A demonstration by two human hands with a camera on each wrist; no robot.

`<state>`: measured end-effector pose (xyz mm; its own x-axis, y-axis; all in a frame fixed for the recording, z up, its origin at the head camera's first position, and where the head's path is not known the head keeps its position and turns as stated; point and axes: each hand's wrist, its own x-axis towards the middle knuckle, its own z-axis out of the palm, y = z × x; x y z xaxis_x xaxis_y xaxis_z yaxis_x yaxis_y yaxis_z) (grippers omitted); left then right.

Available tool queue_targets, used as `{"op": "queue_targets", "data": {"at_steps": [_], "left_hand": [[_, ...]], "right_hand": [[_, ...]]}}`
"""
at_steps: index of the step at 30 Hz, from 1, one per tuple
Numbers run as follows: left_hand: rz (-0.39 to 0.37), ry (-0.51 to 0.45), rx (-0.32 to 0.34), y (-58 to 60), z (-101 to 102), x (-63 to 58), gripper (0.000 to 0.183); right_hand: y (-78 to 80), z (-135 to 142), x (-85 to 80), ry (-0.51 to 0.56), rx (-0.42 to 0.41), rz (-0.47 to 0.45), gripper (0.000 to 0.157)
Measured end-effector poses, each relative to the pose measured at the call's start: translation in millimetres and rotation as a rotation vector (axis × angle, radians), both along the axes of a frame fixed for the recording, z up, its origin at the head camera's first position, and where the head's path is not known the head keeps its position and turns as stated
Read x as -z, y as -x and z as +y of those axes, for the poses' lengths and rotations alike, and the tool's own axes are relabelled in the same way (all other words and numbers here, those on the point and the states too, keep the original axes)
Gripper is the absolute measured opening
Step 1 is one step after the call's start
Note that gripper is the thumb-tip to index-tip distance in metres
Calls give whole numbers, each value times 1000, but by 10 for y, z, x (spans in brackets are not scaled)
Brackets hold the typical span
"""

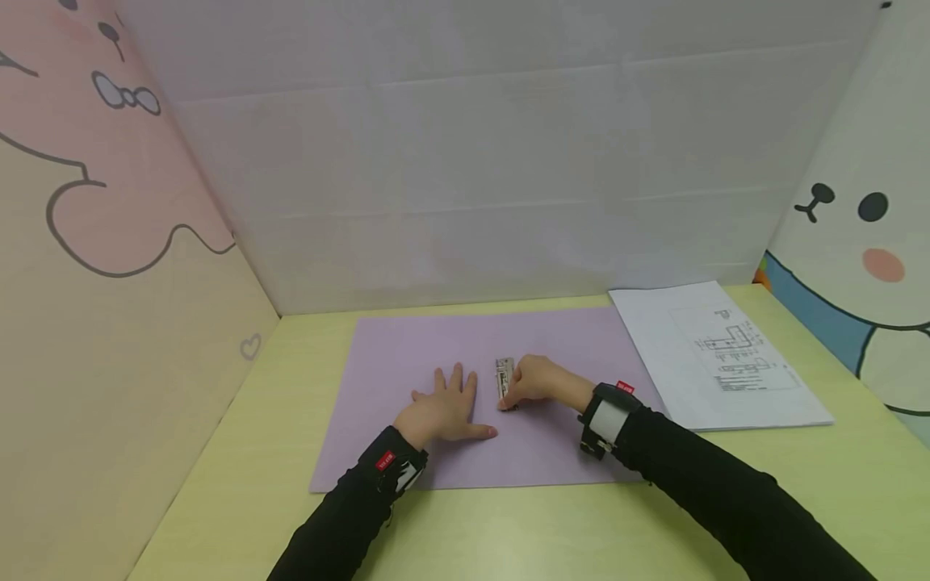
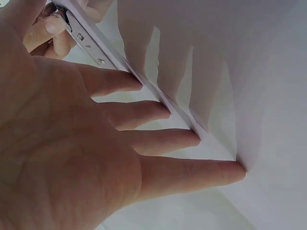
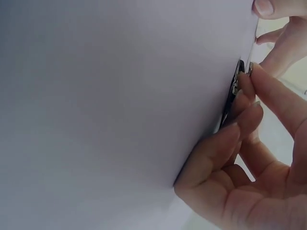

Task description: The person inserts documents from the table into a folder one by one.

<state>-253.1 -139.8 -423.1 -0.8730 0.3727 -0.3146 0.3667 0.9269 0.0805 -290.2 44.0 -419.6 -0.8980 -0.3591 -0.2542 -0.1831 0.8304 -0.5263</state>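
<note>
The right grip (image 1: 538,378), a bare hand with curled fingers, pinched the near end of a narrow, flat, silver-coloured metal piece with small openings (image 1: 503,373). The rest of the piece ran away from the person, just to the left of the right grip's knuckles, on a rectangular lilac mat (image 1: 407,347). In the right wrist view, small metal parts showed between the fingertips, but what exactly they were could not be told. The left grip (image 1: 439,411), also a bare hand, lay palm down on the mat to the left of the metal piece, holding nothing, its straight fingers spread and its thumb pointing toward the piece's near end, a little apart from it. Below and around both grips, the mat rested on a pale yellow bench (image 1: 508,532). To the right of the right grip, along the mat's right edge, lay white paper (image 1: 697,387) printed with a dark line drawing (image 1: 734,343); whether it overlapped the mat was hard to tell. Behind each grip, a black wrist strap with a red label (image 1: 606,420) circled the wrist over a black sleeve (image 1: 726,484). Beyond both grips, a creased white backdrop (image 1: 465,161) rose from the far side of the bench.
</note>
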Motion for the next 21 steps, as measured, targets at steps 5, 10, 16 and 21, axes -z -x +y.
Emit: {"op": "queue_targets", "data": {"at_steps": [5,10,16,21], "left_hand": [[10,3,0,7,5,18,106],[25,5,4,11,-6,20,107],[20,16,-6,9,-2,1,107],[18,23,-5,-4,6,-6,107]], "right_hand": [[17,14,-2,-3,-1,-22,23],[37,25,-11,-17,-15,-21,23],[26,44,-14,20,-42,-18,21],[0,74,-32,39,-54,-8,24]]}}
